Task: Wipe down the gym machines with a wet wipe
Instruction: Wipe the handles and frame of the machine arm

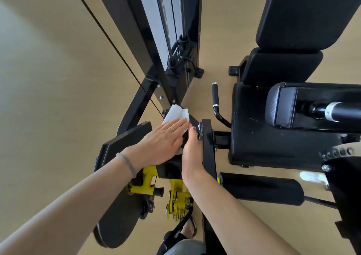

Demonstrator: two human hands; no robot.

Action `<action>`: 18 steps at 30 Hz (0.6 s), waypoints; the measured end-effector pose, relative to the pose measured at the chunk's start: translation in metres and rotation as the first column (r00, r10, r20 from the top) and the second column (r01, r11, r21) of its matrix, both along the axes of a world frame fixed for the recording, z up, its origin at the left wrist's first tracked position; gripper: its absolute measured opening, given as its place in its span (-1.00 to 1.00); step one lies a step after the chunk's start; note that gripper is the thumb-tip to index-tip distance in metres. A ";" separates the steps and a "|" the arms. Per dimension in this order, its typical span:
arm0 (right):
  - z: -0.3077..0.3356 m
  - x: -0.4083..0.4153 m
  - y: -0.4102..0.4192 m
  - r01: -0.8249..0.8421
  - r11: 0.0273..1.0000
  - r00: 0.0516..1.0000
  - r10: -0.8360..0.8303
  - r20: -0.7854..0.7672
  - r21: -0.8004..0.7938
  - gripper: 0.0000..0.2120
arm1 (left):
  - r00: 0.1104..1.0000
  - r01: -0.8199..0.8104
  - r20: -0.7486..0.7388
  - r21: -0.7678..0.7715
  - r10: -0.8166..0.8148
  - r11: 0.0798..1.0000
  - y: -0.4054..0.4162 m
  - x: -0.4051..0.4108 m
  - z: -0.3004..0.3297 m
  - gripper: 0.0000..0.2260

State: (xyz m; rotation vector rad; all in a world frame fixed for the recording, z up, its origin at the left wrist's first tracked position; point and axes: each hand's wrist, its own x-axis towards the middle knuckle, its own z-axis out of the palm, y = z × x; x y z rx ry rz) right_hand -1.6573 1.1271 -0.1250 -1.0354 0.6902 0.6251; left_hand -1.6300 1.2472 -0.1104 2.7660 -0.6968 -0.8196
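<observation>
Head view: the left hand [160, 143] lies flat, fingers straight and together, pressing a white wet wipe [176, 115] onto the top of a black frame bar [170, 167] of the gym machine. The wipe is a crumpled oblong; its long axis runs from near to far, and its far end sticks out beyond the fingertips, pointing away toward the weight stack column [175, 40] at the far middle. The right hand [190, 153] rests edge-on against the right side of the same bar, fingers extended, thumb near the wipe; it grasps nothing that can be seen. A thin bracelet [127, 164] circles the left wrist.

Right of the hands stands an upright black bracket [208, 143], and beyond it the black seat pad [263, 129] with a backrest [304, 14] farther off. A black handle [215, 94] rises between bar and seat. Yellow adjustment parts [176, 198] sit near, below the wrists, beside a black foot plate [117, 211] on the left. A foam roller [261, 188] lies near right. The floor [58, 79] is pale wood.
</observation>
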 end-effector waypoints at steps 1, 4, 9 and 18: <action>0.001 -0.002 -0.001 0.009 1.000 1.000 -0.009 -0.011 0.004 -0.46 | 0.999 -0.024 -0.024 -0.033 0.023 0.999 0.001 -0.007 0.007 -0.54; 0.001 -0.002 0.000 0.060 0.998 0.995 -0.059 -0.087 0.008 -0.40 | 0.998 -0.061 -0.012 -0.072 0.061 0.995 -0.002 0.002 0.007 -0.56; -0.007 0.003 -0.006 0.139 0.989 0.983 -0.131 -0.126 0.052 -0.55 | 0.987 0.136 0.071 0.150 -0.148 0.979 -0.017 0.047 -0.024 -0.62; 0.002 -0.004 -0.007 0.049 0.999 0.996 -0.048 -0.074 0.009 -0.54 | 0.839 -0.542 -0.116 -0.278 0.532 0.793 -0.006 -0.029 0.003 -0.58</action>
